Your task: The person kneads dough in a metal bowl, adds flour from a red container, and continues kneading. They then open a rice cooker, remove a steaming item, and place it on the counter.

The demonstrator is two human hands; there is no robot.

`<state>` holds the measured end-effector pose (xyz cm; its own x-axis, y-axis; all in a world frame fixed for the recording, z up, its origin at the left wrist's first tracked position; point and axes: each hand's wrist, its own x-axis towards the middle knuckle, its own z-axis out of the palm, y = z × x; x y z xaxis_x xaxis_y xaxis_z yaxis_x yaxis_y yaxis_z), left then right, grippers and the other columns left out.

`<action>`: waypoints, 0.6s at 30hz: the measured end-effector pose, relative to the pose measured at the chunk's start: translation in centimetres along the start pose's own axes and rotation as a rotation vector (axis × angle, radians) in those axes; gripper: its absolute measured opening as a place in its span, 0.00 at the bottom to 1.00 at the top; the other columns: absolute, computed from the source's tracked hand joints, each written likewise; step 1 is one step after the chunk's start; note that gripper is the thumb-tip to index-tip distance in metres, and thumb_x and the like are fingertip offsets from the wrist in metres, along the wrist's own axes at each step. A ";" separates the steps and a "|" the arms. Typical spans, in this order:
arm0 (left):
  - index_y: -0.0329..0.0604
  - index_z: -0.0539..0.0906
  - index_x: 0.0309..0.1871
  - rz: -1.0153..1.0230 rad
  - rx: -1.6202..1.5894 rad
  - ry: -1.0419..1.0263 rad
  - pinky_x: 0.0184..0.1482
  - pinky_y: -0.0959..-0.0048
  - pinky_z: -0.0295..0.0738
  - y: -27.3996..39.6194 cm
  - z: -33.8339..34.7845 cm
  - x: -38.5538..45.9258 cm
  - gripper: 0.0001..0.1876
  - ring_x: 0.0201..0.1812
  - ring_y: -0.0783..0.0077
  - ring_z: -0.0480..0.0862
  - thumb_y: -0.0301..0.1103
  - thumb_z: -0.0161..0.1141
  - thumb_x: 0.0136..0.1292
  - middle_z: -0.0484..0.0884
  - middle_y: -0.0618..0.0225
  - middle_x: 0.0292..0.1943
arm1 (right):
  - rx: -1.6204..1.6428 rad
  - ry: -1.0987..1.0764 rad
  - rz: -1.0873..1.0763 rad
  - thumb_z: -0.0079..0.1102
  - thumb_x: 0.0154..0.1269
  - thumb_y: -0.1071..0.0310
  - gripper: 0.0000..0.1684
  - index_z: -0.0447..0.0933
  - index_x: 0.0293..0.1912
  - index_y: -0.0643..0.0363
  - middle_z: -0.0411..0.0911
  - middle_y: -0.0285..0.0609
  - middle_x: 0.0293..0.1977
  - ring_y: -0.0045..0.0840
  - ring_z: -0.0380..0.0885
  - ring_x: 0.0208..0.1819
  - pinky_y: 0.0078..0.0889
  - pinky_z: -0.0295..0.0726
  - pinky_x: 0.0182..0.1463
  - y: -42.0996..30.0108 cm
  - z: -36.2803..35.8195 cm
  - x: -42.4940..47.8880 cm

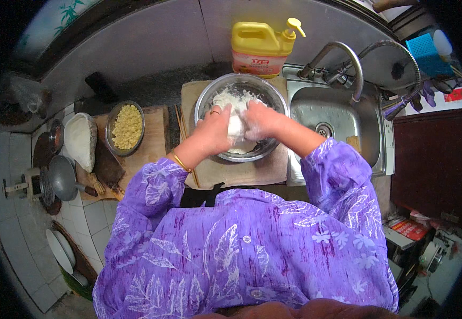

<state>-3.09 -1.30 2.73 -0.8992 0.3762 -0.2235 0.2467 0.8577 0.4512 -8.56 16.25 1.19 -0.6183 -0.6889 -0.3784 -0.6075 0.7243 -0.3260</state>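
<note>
A wide stainless steel bowl (277, 139) rests on a beige cloth (215, 173) before me, with white floury dough (236, 127) inside. From the left, my left hand (214, 129) grips the side of the dough, its fingers curled over the top. Flour coats my right hand (259, 119), which presses the dough from the other side. Loose flour (231, 97) lies towards the far wall of the bowl. My palms hide part of the dough. Left of the bowl, a pair of wooden chopsticks (182, 127) lies on the cloth.
To the right is a steel sink (314, 109) under a curved faucet (358, 75). Behind the bowl stands a yellow detergent jug (261, 48). On the left, a wooden board (157, 131) holds a bowl of yellow crumbly food (127, 127), a cleaver (105, 165) and a white-lined scoop (80, 137).
</note>
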 end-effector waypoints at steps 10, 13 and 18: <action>0.33 0.67 0.50 -0.162 0.071 -0.091 0.53 0.52 0.70 1.4 3.5 0.8 0.28 0.52 0.47 0.72 0.31 0.64 0.45 0.70 0.47 0.49 | 0.050 0.202 0.045 0.54 0.47 0.72 0.19 0.68 0.42 0.68 0.70 0.58 0.36 0.47 0.75 0.36 0.45 0.79 0.37 -2.6 3.7 -1.8; 0.34 0.69 0.49 -0.209 0.099 -0.097 0.52 0.52 0.71 1.1 3.8 2.2 0.26 0.52 0.48 0.72 0.32 0.63 0.47 0.71 0.49 0.49 | 0.053 0.206 0.066 0.56 0.47 0.68 0.21 0.68 0.42 0.68 0.71 0.57 0.34 0.48 0.75 0.37 0.45 0.79 0.38 -1.7 3.6 -0.6; 0.33 0.75 0.46 -0.212 -0.053 -0.179 0.50 0.56 0.74 -0.4 2.5 5.7 0.22 0.48 0.47 0.78 0.35 0.62 0.48 0.77 0.47 0.46 | 0.198 0.274 0.016 0.60 0.47 0.60 0.22 0.71 0.41 0.63 0.75 0.57 0.33 0.50 0.75 0.36 0.47 0.77 0.40 1.8 5.7 2.9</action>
<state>-7.41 1.39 -0.88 -0.8494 0.2501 -0.4647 0.0363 0.9062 0.4213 -8.60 15.69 -5.48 -0.7541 -0.6402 -0.1467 -0.5048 0.7078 -0.4942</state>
